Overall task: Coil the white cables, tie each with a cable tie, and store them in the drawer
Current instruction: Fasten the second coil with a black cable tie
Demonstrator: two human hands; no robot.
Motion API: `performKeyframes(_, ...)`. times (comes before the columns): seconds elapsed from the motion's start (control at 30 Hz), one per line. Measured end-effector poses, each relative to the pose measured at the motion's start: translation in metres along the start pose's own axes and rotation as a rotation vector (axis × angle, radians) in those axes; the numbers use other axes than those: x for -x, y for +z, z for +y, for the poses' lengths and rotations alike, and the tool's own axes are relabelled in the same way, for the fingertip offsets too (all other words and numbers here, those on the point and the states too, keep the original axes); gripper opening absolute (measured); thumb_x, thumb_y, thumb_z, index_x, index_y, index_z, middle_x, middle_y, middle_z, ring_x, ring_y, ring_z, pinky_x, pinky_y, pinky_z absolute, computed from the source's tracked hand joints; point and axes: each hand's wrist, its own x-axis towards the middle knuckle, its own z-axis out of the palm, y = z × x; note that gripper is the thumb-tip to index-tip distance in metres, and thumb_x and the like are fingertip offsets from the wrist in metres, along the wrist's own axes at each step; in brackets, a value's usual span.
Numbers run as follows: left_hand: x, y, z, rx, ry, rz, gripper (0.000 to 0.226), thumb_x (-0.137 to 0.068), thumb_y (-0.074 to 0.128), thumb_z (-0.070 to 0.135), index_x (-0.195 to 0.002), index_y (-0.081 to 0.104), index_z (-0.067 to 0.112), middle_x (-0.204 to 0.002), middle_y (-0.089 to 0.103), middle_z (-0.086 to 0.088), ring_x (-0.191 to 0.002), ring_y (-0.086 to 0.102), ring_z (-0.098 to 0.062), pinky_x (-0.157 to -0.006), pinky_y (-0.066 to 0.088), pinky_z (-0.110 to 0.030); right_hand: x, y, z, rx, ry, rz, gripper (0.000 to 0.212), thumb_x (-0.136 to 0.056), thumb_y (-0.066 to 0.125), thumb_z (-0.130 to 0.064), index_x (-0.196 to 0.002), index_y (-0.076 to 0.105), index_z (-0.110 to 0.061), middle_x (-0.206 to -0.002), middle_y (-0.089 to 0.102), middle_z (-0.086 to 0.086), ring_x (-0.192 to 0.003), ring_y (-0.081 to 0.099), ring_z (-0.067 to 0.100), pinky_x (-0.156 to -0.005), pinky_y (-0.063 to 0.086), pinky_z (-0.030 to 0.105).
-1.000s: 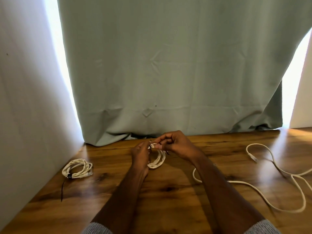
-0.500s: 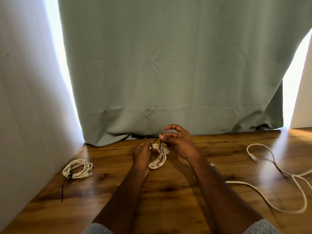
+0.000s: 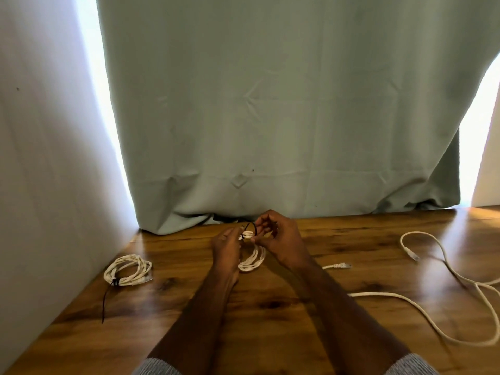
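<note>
A small coil of white cable (image 3: 253, 259) hangs between my hands at the far middle of the wooden table (image 3: 270, 320). My left hand (image 3: 226, 249) pinches the coil's top. A black cable tie (image 3: 250, 227) arches over that top in a loop, and my right hand (image 3: 281, 239) holds its end. At the left lies a second white coil (image 3: 127, 270), bound with a black tie whose long tail (image 3: 107, 301) trails toward me. A loose, uncoiled white cable (image 3: 433, 318) sprawls over the right side, one plug (image 3: 338, 265) near my right forearm.
A grey-green curtain (image 3: 270, 117) hangs down to the table's far edge. A white wall (image 3: 48, 158) closes the left side. Bright light comes in at both curtain edges. No drawer is in view.
The black tie has come into sight and now loops over the top of the coil. My right hand has shifted from pinching the coil to holding the tie's end.
</note>
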Motion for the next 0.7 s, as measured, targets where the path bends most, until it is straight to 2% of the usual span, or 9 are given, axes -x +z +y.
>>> performKeyframes(0.1, 0.004, 0.003, 0.003, 0.070, 0.002, -0.034, 0.016, -0.092, 0.060, 0.008, -0.080, 0.070, 0.007, -0.065, 0.065, -0.008, -0.041, 0.055, -0.009, -0.036, 0.035, -0.016, -0.002, 0.003, 0.005, 0.152, -0.077, 0.018, 0.038, -0.065, 0.090, -0.010, -0.095, 0.067, -0.016, -0.093, 0.065, 0.000, -0.078, 0.055, 0.001, -0.069, 0.042, 0.010)
performKeyframes(0.17, 0.005, 0.003, 0.004, 0.075, -0.005, -0.061, 0.015, -0.092, 0.059, 0.008, -0.081, 0.069, 0.007, -0.062, 0.064, -0.007, -0.041, 0.056, -0.009, -0.037, 0.035, -0.015, -0.001, 0.003, 0.009, 0.208, -0.030, 0.005, 0.039, -0.067, 0.089, -0.016, -0.098, 0.068, -0.025, -0.099, 0.063, -0.005, -0.085, 0.055, -0.001, -0.072, 0.043, 0.012)
performKeyframes(0.23, 0.004, 0.002, 0.003, 0.057, -0.013, -0.107, 0.015, -0.091, 0.060, 0.011, -0.081, 0.070, 0.010, -0.065, 0.067, -0.009, -0.048, 0.059, -0.014, -0.043, 0.038, -0.018, 0.000, 0.003, 0.012, 0.124, 0.088, -0.026, 0.036, -0.070, 0.088, -0.017, -0.099, 0.070, -0.029, -0.098, 0.068, -0.006, -0.088, 0.062, 0.003, -0.073, 0.048, 0.018)
performKeyframes(0.3, 0.004, 0.001, 0.003, 0.070, -0.011, -0.144, 0.016, -0.092, 0.059, 0.010, -0.079, 0.069, 0.010, -0.064, 0.067, -0.010, -0.047, 0.060, -0.015, -0.042, 0.039, -0.018, 0.001, 0.003, 0.013, -0.009, 0.184, -0.056, 0.034, -0.071, 0.087, -0.015, -0.097, 0.073, -0.030, -0.094, 0.074, -0.002, -0.087, 0.069, 0.014, -0.072, 0.056, 0.030)
performKeyframes(0.37, 0.004, 0.001, 0.004, 0.087, -0.008, -0.160, 0.017, -0.092, 0.058, 0.008, -0.078, 0.068, 0.008, -0.060, 0.064, -0.008, -0.041, 0.057, -0.012, -0.038, 0.037, -0.016, 0.002, 0.002, 0.009, -0.133, 0.245, -0.086, 0.035, -0.073, 0.085, -0.005, -0.099, 0.073, -0.025, -0.091, 0.077, 0.003, -0.084, 0.073, 0.019, -0.071, 0.058, 0.031)
performKeyframes(0.47, 0.007, 0.001, 0.005, 0.068, 0.002, -0.170, 0.015, -0.093, 0.058, 0.009, -0.080, 0.066, 0.006, -0.051, 0.060, -0.002, -0.038, 0.054, -0.010, -0.038, 0.037, -0.016, 0.004, -0.002, -0.001, -0.338, 0.313, -0.136, 0.038, -0.074, 0.076, 0.014, -0.108, 0.070, 0.000, -0.093, 0.077, 0.012, -0.080, 0.075, 0.019, -0.069, 0.057, 0.026)
performKeyframes(0.53, 0.008, 0.000, 0.006, 0.071, -0.003, -0.178, 0.015, -0.094, 0.058, 0.009, -0.081, 0.066, 0.005, -0.047, 0.058, 0.001, -0.037, 0.054, -0.010, -0.038, 0.039, -0.017, 0.006, -0.004, -0.007, -0.427, 0.353, -0.156, 0.041, -0.072, 0.073, 0.020, -0.112, 0.067, 0.008, -0.089, 0.077, 0.013, -0.075, 0.075, 0.019, -0.063, 0.057, 0.024)
performKeyframes(0.6, 0.009, 0.000, 0.007, 0.098, -0.005, -0.191, 0.016, -0.094, 0.057, 0.007, -0.082, 0.066, 0.004, -0.048, 0.059, 0.000, -0.038, 0.055, -0.011, -0.039, 0.041, -0.018, 0.006, -0.006, -0.012, -0.480, 0.413, -0.170, 0.044, -0.072, 0.072, 0.020, -0.113, 0.067, 0.006, -0.090, 0.076, 0.015, -0.073, 0.075, 0.020, -0.059, 0.056, 0.024)
performKeyframes(0.7, 0.009, 0.000, 0.007, 0.112, -0.004, -0.206, 0.016, -0.093, 0.058, 0.008, -0.080, 0.066, 0.006, -0.053, 0.061, -0.003, -0.043, 0.058, -0.013, -0.042, 0.044, -0.020, 0.007, -0.012, -0.013, -0.512, 0.512, -0.224, 0.047, -0.071, 0.076, 0.012, -0.116, 0.068, -0.002, -0.100, 0.076, 0.016, -0.082, 0.074, 0.025, -0.063, 0.057, 0.028)
